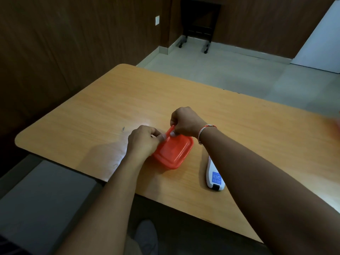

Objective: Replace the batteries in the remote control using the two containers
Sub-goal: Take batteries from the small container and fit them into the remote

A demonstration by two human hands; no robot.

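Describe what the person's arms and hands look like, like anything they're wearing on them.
Both forearms are bare, with no sleeves in view. The right wrist carries a thin band of red and white thread, with a loose end hanging down. The left hand and right hand wear no gloves, and no rings or watch are visible.

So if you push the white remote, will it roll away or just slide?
Probably slide. The remote lies flat on the smooth table, and its long, flattish body gives it little to roll on. It looks like stiff plastic, so it likely won't bend, and it is probably light.
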